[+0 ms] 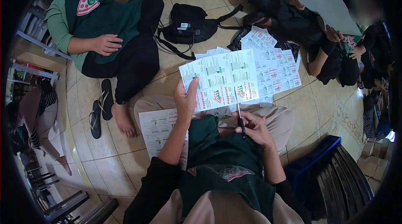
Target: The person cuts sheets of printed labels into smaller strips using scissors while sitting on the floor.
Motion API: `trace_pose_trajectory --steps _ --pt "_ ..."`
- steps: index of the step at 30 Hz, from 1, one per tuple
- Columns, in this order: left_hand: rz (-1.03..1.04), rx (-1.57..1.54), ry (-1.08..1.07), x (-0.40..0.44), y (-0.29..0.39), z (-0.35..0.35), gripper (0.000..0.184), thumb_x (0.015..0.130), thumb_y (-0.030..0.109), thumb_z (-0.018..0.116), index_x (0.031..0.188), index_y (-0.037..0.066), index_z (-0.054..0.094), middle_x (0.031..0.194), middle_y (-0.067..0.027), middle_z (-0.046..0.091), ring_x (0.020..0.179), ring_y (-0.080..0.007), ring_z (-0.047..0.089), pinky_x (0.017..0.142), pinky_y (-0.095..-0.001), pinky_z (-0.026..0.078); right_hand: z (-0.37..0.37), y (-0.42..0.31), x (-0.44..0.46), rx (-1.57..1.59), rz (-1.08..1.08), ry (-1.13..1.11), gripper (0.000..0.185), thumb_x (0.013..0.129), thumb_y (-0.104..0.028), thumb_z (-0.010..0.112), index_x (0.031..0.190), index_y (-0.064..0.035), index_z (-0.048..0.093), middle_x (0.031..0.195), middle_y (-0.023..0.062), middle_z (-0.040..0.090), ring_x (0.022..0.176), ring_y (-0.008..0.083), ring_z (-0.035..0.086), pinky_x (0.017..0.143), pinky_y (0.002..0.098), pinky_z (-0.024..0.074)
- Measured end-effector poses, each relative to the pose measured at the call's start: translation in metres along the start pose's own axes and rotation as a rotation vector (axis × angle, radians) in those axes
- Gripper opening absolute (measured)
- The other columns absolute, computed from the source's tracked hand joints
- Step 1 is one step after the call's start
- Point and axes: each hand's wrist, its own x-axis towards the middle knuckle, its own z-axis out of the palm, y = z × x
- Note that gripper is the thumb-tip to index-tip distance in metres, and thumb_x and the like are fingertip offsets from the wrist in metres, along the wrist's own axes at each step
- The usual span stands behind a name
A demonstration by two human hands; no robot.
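Observation:
In my left hand [186, 96] is a printed label sheet [217, 75] with green and red pizza lettering, gripped at its left edge with the thumb on top. My right hand [256, 128] holds a pair of black-handled scissors [241, 122] near my lap. Their blades point up at the sheet's lower edge, right of the middle; whether they have cut into it I cannot tell. Another printed sheet [159, 129] lies over my left leg, partly under my left forearm. More printed sheets [278, 71] are spread on the floor beyond the held one.
A black bag [188, 25] with straps lies on the tiled floor ahead. Flip-flops [101, 106] are at the left, beside a seated person [104, 35]. Another person at upper right holds a large pale sheet [324, 6]. A blue-and-black plastic object [331, 178] stands at lower right.

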Motion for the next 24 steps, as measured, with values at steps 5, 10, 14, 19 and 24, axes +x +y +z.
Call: trace_pose_trajectory --steps 5,10,14,19,24 --pt "0.031 0.016 0.008 0.001 -0.005 0.0 0.021 0.09 0.013 0.059 0.103 -0.002 0.059 0.094 -0.008 0.066 0.079 -0.0072 0.061 0.068 -0.0213 0.048 0.001 -0.002 0.0 0.012 0.01 -0.003 0.049 0.08 -0.006 0.07 0.126 -0.004 0.053 0.081 -0.0058 0.054 0.07 0.0027 0.046 0.068 0.0159 0.0367" --pt "0.021 0.029 -0.053 0.001 -0.008 -0.002 0.021 0.09 0.012 0.058 0.105 -0.003 0.058 0.096 -0.0079 0.065 0.082 -0.0076 0.06 0.07 -0.021 0.048 0.0 0.0 0.002 0.069 -0.005 -0.006 0.049 0.081 -0.007 0.069 0.127 -0.0026 0.051 0.09 -0.0025 0.057 0.076 0.0037 0.049 0.072 0.0173 0.0391" --pt "0.037 0.006 -0.09 0.001 -0.015 -0.002 0.021 0.09 0.011 0.058 0.106 -0.003 0.057 0.096 -0.0078 0.065 0.081 -0.0075 0.061 0.07 -0.0211 0.048 0.0 0.0 0.005 0.093 0.003 0.004 0.049 0.081 -0.006 0.069 0.126 -0.002 0.051 0.093 -0.0014 0.058 0.079 0.0043 0.05 0.074 0.0176 0.0392" --pt "0.038 0.029 -0.106 0.001 -0.016 -0.003 0.022 0.09 0.011 0.057 0.107 -0.003 0.057 0.096 -0.0078 0.065 0.08 -0.0075 0.061 0.068 -0.021 0.048 -0.002 0.005 0.005 0.126 0.001 0.01 0.049 0.081 -0.005 0.068 0.126 -0.0014 0.05 0.097 -0.0004 0.06 0.083 0.0049 0.053 0.077 0.0186 0.0409" --pt "0.041 -0.006 -0.105 0.001 -0.018 -0.002 0.021 0.09 0.011 0.057 0.107 -0.003 0.057 0.096 -0.0077 0.065 0.08 -0.0074 0.061 0.068 -0.0211 0.049 -0.001 0.002 0.005 0.113 0.031 0.015 0.049 0.082 -0.004 0.067 0.127 -0.0009 0.05 0.097 0.0 0.06 0.084 0.0053 0.053 0.078 0.0185 0.041"
